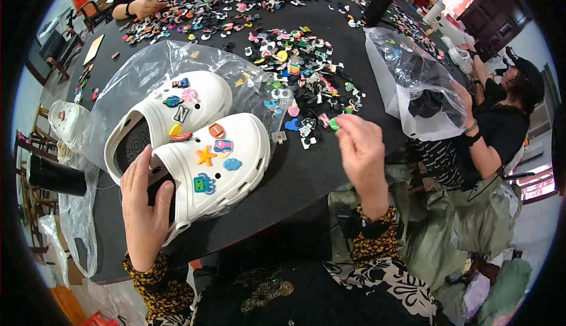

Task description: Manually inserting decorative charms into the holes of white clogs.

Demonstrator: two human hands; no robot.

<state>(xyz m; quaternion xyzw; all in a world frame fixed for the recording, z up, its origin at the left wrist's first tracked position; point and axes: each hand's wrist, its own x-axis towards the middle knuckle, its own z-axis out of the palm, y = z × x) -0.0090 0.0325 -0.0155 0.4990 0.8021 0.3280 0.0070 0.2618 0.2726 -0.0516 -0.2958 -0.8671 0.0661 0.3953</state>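
In the head view, the left hand (143, 217) has its grip closed on the opening of the nearer white clog (250, 143), which lies beside the farther white clog (206, 97), partly over a clear plastic bag (127, 81) on the dark tabletop (295, 187). The right hand (362, 152) has a narrow fingertip grip holding a small green charm (334, 124), near the loose charms (315, 60) right of the clogs.

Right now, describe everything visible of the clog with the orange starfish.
The white clog looks like molded foam, with side slots and a bare top hole. Its charms include an orange starfish, brown football and blue cloud. Toe pointing away and right, it lies beside its mate, left hand holding its back end.
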